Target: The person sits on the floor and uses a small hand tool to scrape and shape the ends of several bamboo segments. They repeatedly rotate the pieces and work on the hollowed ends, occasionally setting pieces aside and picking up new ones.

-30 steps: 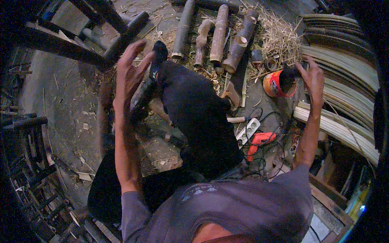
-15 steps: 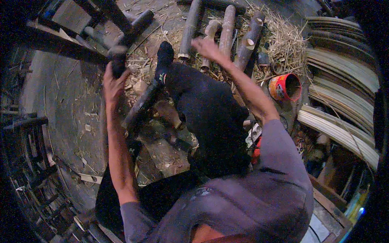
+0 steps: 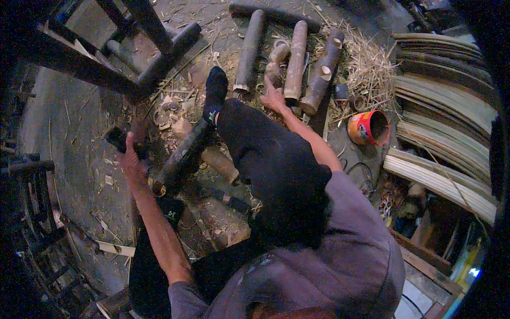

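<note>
My left hand (image 3: pixel 133 164) is closed around a dark, blocky-ended object (image 3: pixel 115 139), held low over the floor at the left; blur hides its exact kind. My right hand (image 3: pixel 274 100) reaches forward with its index finger stretched out and looks empty. Its fingertip is near the lower end of a curved, light-brown bamboo piece (image 3: pixel 276 58). On either side of that piece lie a dark bamboo length (image 3: pixel 249 56) and a paler brown one (image 3: pixel 296 64). Farther right rests a thick bamboo length with cut holes (image 3: pixel 323 72). My socked foot (image 3: pixel 215 87) is at the end of a dark pole (image 3: pixel 183 154).
An orange-red bucket (image 3: pixel 366 127) lies on its side at the right, beside stacks of curved strips (image 3: pixel 441 95). Straw (image 3: pixel 366 64) is heaped behind it. A dark wooden frame (image 3: pixel 95 53) stands far left. Wood chips (image 3: pixel 170 109) litter the floor.
My left hand has come down and slightly left, away from the dark frame, with the dark object. My right hand has drawn back toward me, its index finger now extended.
</note>
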Demonstrator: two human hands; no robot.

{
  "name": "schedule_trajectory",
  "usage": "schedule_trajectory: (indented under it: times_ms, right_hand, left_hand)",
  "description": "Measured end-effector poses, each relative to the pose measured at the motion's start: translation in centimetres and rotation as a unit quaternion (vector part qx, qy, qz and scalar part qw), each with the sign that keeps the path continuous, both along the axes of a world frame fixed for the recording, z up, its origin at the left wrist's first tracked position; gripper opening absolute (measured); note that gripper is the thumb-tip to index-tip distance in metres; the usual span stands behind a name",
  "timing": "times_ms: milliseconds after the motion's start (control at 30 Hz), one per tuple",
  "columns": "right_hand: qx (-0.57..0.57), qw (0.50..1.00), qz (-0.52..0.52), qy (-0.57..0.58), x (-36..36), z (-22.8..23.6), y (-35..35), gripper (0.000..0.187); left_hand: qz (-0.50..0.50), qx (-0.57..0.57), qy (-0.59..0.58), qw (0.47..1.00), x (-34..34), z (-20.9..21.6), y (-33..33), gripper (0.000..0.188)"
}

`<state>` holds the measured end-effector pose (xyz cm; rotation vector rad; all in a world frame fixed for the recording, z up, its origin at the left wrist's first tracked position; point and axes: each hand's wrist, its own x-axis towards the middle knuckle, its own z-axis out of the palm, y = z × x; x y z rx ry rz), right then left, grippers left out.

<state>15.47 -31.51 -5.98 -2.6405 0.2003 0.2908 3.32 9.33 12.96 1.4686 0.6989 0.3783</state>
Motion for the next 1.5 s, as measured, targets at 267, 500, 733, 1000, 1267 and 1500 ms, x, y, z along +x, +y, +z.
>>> schedule_trajectory:
  times_ms: [267,500,733,1000,1267,1500]
  right_hand:
    - [0.235,0.934,0.044,-0.264,0.1,12.8,-10.9,0.088]
    - [0.491,0.835,0.035,-0.245,-9.5,35.3,-9.1,0.05]
    - [0.56,0.794,0.034,-0.233,-12.1,32.7,-14.1,0.043]
    - [0.403,0.877,-0.206,-0.161,-16.9,28.3,4.4,0.033]
    - [0.567,0.81,-0.061,-0.137,-16.0,28.9,4.5,0.038]
    - [0.464,0.86,-0.106,-0.184,-16.7,28.2,6.3,0.041]
  left_hand:
    - [-0.079,0.054,-0.045,0.994,3.4,1.7,-4.9,0.056]
    - [-0.147,0.162,-0.136,0.966,6.1,0.0,-8.8,0.061]
    - [-0.288,0.274,-0.172,0.901,3.1,-7.6,-20.4,0.055]
    - [-0.233,0.323,-0.249,0.883,2.1,-13.9,-20.4,0.044]
    - [-0.189,0.324,-0.251,0.892,3.3,-13.0,-19.3,0.045]
    - [-0.289,0.262,-0.175,0.904,2.4,-13.7,-17.6,0.063]
